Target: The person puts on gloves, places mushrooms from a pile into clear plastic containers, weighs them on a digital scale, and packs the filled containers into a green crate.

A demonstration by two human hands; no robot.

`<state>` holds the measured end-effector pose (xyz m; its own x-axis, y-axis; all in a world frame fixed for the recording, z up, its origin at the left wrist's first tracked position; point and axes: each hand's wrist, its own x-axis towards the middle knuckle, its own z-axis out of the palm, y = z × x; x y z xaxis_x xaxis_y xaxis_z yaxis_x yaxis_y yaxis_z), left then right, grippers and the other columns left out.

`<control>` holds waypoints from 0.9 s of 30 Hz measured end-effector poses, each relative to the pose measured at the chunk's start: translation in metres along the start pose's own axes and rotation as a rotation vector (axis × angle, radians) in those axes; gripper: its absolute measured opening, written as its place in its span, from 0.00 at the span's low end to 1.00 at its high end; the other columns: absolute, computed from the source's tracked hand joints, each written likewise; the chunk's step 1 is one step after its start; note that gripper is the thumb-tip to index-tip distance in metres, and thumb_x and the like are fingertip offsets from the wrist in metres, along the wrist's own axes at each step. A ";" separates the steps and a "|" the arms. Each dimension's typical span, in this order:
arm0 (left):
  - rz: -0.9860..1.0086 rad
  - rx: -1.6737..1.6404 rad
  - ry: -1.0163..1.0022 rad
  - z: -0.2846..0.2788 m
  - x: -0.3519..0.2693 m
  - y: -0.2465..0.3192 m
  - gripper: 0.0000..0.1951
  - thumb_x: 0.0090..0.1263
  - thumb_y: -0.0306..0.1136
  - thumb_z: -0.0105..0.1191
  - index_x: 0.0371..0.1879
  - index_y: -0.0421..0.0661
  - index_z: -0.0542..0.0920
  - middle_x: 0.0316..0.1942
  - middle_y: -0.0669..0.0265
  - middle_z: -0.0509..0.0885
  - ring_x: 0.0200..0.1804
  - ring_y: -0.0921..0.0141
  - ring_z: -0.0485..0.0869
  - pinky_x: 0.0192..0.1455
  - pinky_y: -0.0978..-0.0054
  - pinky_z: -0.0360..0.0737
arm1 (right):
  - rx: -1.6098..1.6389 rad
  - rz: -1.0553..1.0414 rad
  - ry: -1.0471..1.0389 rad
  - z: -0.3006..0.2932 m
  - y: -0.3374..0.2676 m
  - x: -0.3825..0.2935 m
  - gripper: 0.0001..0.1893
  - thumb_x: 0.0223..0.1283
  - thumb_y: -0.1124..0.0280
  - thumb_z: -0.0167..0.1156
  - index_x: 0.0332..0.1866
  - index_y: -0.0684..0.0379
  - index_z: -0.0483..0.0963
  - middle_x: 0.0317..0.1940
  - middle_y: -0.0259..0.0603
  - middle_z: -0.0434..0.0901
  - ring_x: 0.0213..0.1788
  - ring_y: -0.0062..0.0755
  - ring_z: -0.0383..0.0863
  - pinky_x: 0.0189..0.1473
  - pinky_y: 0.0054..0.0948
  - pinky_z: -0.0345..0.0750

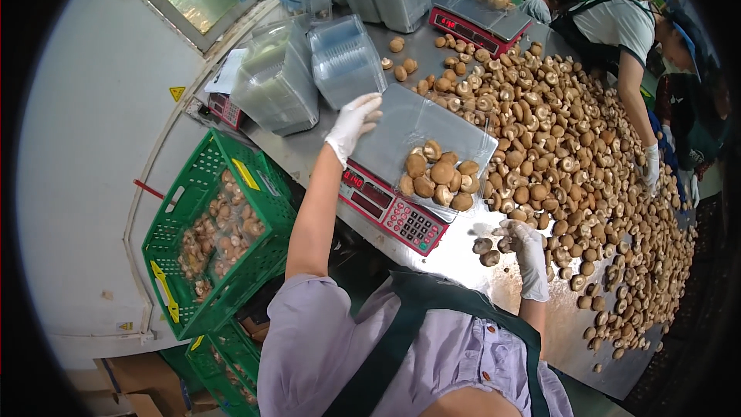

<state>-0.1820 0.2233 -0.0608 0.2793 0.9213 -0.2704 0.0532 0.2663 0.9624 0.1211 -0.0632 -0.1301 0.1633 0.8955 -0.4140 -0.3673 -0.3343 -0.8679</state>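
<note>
In a white glove, my left hand (355, 123) reaches over the left corner of a red electronic scale (393, 215), its fingers extended and holding nothing. A clear plastic tray (476, 168) of shiitake mushrooms (441, 172) rests on the right part of the metal weighing platform (405, 121). The scale's display shows lit red digits. My right hand (528, 255), also gloved, is low over the steel table, right of the scale. A mushroom (505, 244) lies under its fingertips; whether they grip it is unclear. Two dark mushrooms (485, 252) lie just left of that hand.
A large mushroom heap (579, 145) spreads over the steel table (573, 330). Stacked clear trays (345, 58) stand beyond my left hand. A green crate (231, 284) with packed mushrooms is at left. Across the heap, a co-worker's gloved hand (652, 169) touches mushrooms; another scale (474, 29) stands farther back.
</note>
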 end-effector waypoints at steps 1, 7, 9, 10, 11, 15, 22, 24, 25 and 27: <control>-0.047 -0.050 -0.068 0.005 0.008 -0.008 0.26 0.67 0.46 0.53 0.60 0.46 0.71 0.60 0.61 0.72 0.57 0.66 0.75 0.61 0.66 0.68 | -0.019 -0.007 0.003 0.005 -0.002 0.002 0.15 0.68 0.62 0.49 0.44 0.64 0.75 0.34 0.38 0.83 0.28 0.19 0.75 0.33 0.18 0.73; -0.172 -0.222 -0.228 0.046 0.044 -0.042 0.29 0.69 0.46 0.51 0.65 0.45 0.64 0.65 0.55 0.64 0.62 0.61 0.70 0.63 0.62 0.67 | -0.137 -0.022 -0.025 0.036 -0.004 0.015 0.15 0.67 0.67 0.49 0.53 0.63 0.73 0.38 0.39 0.82 0.31 0.21 0.77 0.34 0.20 0.75; -0.167 -0.245 -0.214 0.054 0.049 -0.043 0.28 0.69 0.46 0.51 0.64 0.45 0.64 0.65 0.56 0.64 0.62 0.61 0.71 0.62 0.62 0.68 | -0.161 -0.035 -0.048 0.044 -0.005 0.017 0.16 0.66 0.68 0.51 0.56 0.63 0.71 0.37 0.38 0.82 0.27 0.18 0.76 0.29 0.17 0.74; -0.164 -0.270 -0.181 0.056 0.051 -0.042 0.28 0.69 0.45 0.50 0.64 0.45 0.64 0.66 0.57 0.65 0.61 0.61 0.71 0.62 0.62 0.68 | -0.175 -0.031 -0.043 0.047 -0.002 0.019 0.16 0.66 0.68 0.52 0.56 0.63 0.70 0.36 0.37 0.82 0.27 0.17 0.76 0.29 0.16 0.73; -0.161 -0.265 -0.195 0.056 0.053 -0.042 0.28 0.69 0.45 0.50 0.64 0.45 0.64 0.66 0.57 0.65 0.61 0.61 0.71 0.62 0.62 0.68 | -0.188 -0.027 -0.039 0.048 0.002 0.023 0.16 0.66 0.68 0.53 0.56 0.62 0.70 0.34 0.35 0.81 0.26 0.16 0.76 0.28 0.15 0.73; -0.044 -0.096 -0.090 0.063 0.042 -0.039 0.26 0.65 0.41 0.55 0.61 0.43 0.69 0.60 0.56 0.73 0.60 0.61 0.72 0.60 0.63 0.70 | -0.106 -0.071 -0.070 0.040 0.023 0.036 0.15 0.64 0.71 0.55 0.55 0.63 0.71 0.38 0.35 0.81 0.29 0.17 0.77 0.33 0.16 0.74; 0.875 1.073 -0.369 0.061 -0.013 -0.029 0.14 0.55 0.31 0.62 0.41 0.47 0.83 0.46 0.62 0.83 0.54 0.61 0.78 0.58 0.68 0.73 | -0.153 -0.094 -0.032 0.043 0.011 0.029 0.14 0.65 0.70 0.54 0.54 0.63 0.71 0.36 0.33 0.80 0.28 0.16 0.77 0.30 0.15 0.73; 0.828 0.987 -0.302 0.058 -0.013 -0.029 0.12 0.56 0.32 0.61 0.40 0.48 0.83 0.45 0.66 0.83 0.53 0.64 0.78 0.60 0.70 0.69 | -0.200 -0.098 0.010 0.044 -0.002 0.022 0.14 0.66 0.69 0.52 0.53 0.64 0.72 0.37 0.34 0.81 0.27 0.15 0.76 0.30 0.15 0.73; 0.780 0.900 -0.234 0.058 -0.014 -0.026 0.11 0.57 0.32 0.60 0.40 0.50 0.83 0.43 0.69 0.84 0.52 0.66 0.78 0.62 0.72 0.66 | -0.198 -0.108 0.055 0.043 -0.003 0.020 0.14 0.67 0.69 0.51 0.52 0.65 0.72 0.38 0.37 0.82 0.27 0.16 0.76 0.31 0.15 0.73; 0.820 0.806 -0.123 0.066 -0.026 -0.019 0.09 0.57 0.31 0.61 0.37 0.49 0.84 0.40 0.69 0.84 0.47 0.67 0.81 0.58 0.71 0.71 | -0.133 -0.189 0.130 0.042 -0.005 0.018 0.14 0.67 0.69 0.52 0.51 0.66 0.73 0.38 0.38 0.82 0.27 0.16 0.75 0.31 0.16 0.73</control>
<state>-0.1271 0.1754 -0.0700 0.6024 0.6879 0.4047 0.3966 -0.6981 0.5962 0.0875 -0.0325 -0.1216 0.3370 0.9032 -0.2657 -0.1968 -0.2084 -0.9580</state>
